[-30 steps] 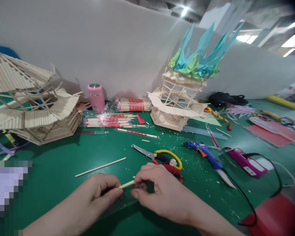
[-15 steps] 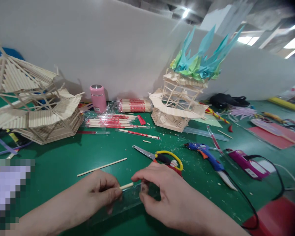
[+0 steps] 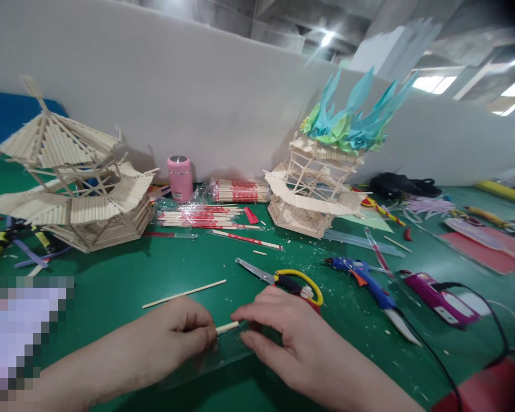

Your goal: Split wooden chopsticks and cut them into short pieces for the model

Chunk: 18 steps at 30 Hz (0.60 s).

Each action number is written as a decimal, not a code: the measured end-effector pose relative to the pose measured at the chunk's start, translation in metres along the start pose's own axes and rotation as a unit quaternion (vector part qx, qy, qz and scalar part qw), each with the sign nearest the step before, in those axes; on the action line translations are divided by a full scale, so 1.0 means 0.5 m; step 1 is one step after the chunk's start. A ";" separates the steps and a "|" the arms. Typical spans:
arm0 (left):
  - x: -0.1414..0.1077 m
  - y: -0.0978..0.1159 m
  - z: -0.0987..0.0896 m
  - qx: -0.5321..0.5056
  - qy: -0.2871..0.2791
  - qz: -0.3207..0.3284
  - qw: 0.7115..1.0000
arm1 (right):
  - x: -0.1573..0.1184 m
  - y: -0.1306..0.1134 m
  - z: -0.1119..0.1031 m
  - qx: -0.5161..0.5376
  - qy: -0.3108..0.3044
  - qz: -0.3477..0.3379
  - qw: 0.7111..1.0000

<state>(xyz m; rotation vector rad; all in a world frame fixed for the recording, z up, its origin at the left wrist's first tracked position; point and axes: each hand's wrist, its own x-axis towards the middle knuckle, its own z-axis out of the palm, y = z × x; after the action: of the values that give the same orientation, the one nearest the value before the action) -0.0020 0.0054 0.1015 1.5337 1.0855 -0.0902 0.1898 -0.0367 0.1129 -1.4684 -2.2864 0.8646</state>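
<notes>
My left hand (image 3: 191, 329) is closed in a pinch on a short pale wooden stick (image 3: 227, 328), whose end sticks out to the right. Below the stick hangs a strip of clear plastic wrapper (image 3: 227, 353), stretching between both hands. My right hand (image 3: 278, 337) curls round the wrapper's right end, thumb and forefinger close to the stick's tip; its other fingertips are partly hidden. On the green table just beyond lies a longer wooden stick (image 3: 184, 293). Yellow-and-black handled scissors (image 3: 300, 280) lie behind my right hand, partly covered by it.
Stick-built pavilions stand at left (image 3: 98, 212) and right (image 3: 304, 200), the right one topped with blue paper folds (image 3: 352, 114). Between them are a pink flask (image 3: 180, 180) and wrapped stick bundles (image 3: 240, 190). At right lie a blue glue gun (image 3: 364, 277) and a corded purple device (image 3: 440, 297).
The view has shifted slightly, so the table things appear a little lower and further right. Both hands keep nearly the same pose around the stick and wrapper.
</notes>
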 end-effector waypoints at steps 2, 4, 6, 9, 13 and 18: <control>0.000 0.000 -0.002 0.000 0.002 -0.006 1.000 | -0.001 0.000 -0.001 -0.002 -0.002 -0.004 1.000; -0.001 0.001 -0.004 0.000 0.002 -0.007 1.000 | 0.000 -0.001 -0.003 -0.007 -0.007 -0.006 1.000; -0.002 0.002 -0.005 -0.004 -0.003 -0.002 1.000 | 0.000 -0.002 -0.004 -0.010 -0.011 -0.006 1.000; -0.004 0.002 -0.005 -0.007 -0.010 0.009 1.000 | 0.001 -0.004 -0.007 -0.009 -0.010 -0.004 1.000; -0.004 0.001 -0.007 -0.005 -0.003 0.020 1.000 | 0.004 -0.005 -0.007 -0.004 -0.005 -0.001 1.000; 0.001 0.001 -0.009 0.002 0.003 0.027 1.000 | 0.010 -0.001 -0.002 0.004 0.018 0.001 1.000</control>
<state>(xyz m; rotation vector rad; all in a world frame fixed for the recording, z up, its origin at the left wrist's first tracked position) -0.0037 0.0095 0.1031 1.5677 1.0481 -0.0502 0.1877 -0.0319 0.1138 -1.4724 -2.2540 0.8401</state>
